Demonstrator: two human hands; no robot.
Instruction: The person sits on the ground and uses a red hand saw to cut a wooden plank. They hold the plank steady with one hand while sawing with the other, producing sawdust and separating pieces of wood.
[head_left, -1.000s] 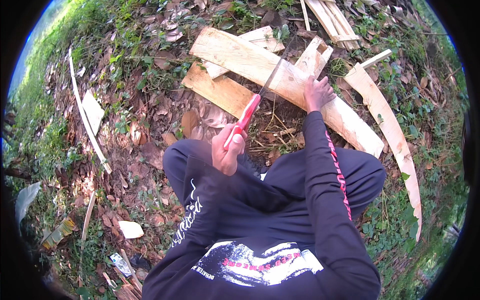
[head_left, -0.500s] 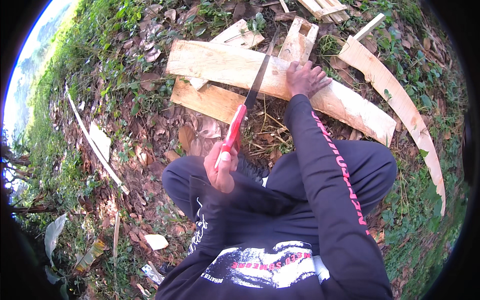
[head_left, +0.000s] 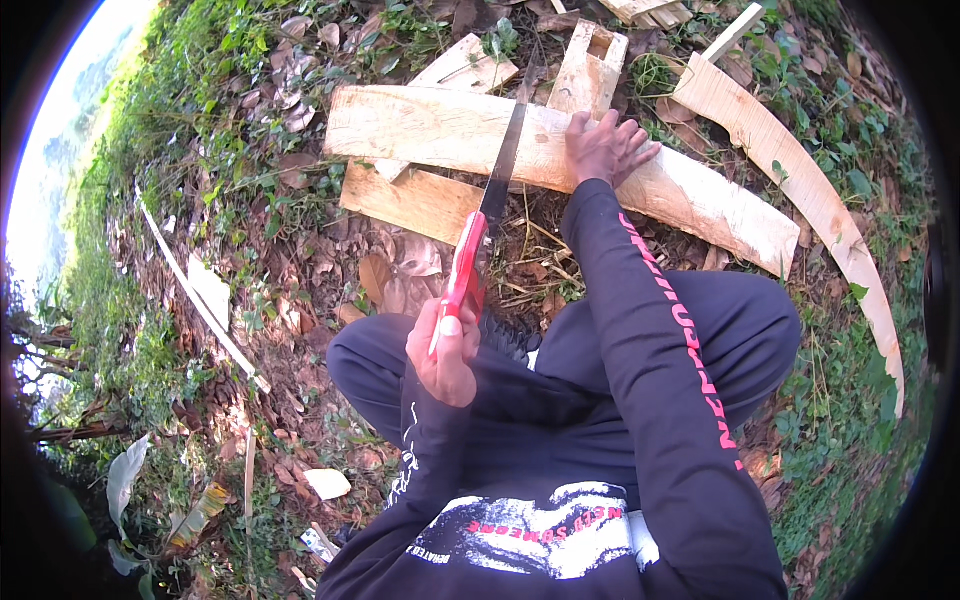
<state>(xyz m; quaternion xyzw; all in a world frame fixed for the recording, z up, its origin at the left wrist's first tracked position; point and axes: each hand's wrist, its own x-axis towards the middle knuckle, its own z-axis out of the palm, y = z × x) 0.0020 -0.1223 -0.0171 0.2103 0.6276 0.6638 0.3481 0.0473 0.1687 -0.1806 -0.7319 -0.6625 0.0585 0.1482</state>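
My left hand (head_left: pixel 443 355) is closed around the red handle of a handsaw (head_left: pixel 503 160), near my left knee. The saw's dark blade slants up and away across a long, pale wooden plank (head_left: pixel 430 125), left of the plank's middle. Whether its teeth have cut into the wood is hard to see. Pressing down on the same plank, right of the blade, my right hand (head_left: pixel 607 150) lies with its fingers spread. Beneath the plank are a shorter board (head_left: pixel 405 200) and a wooden block with a rectangular notch (head_left: pixel 590 70).
A long curved wood strip (head_left: pixel 810 185) lies to the right. More wood pieces (head_left: pixel 470 65) are behind the plank, and others (head_left: pixel 650 10) at the far edge. A thin stick (head_left: pixel 205 300) rests on the left among leaves and plants. My bent legs (head_left: pixel 690 330) are close to the plank.
The saw and my left hand have drawn back slightly toward my body, the blade sliding along across the plank. My right hand stays pressed on the plank. The whole view has shifted slightly.
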